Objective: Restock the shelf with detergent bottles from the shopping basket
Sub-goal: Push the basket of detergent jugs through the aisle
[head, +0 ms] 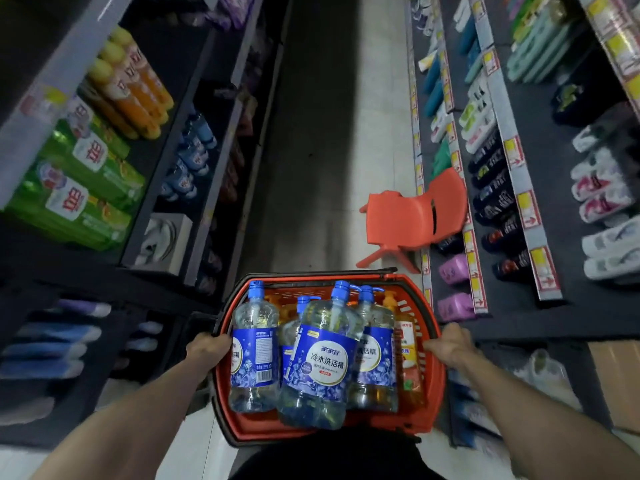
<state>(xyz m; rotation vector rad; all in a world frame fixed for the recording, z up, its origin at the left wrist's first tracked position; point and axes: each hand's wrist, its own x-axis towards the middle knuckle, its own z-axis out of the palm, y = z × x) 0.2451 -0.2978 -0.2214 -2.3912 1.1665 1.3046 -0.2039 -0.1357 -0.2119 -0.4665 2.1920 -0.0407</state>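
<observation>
Head view: a red basket (434,386) holds four clear bottles (320,362) with blue caps and blue labels. The front one, at the near edge, reads 冷水洗洁精. An orange bottle (410,355) stands by the right wall. The left hand (207,351) grips the left rim, the right hand (450,344) the right rim, fingers curled.

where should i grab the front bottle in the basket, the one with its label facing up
Likely the narrow neck just under the blue cap, from above. The front bottle lies tilted on top of the other bottles in the basket, so its neck stands free, while its wide body looks too broad to clasp.
</observation>
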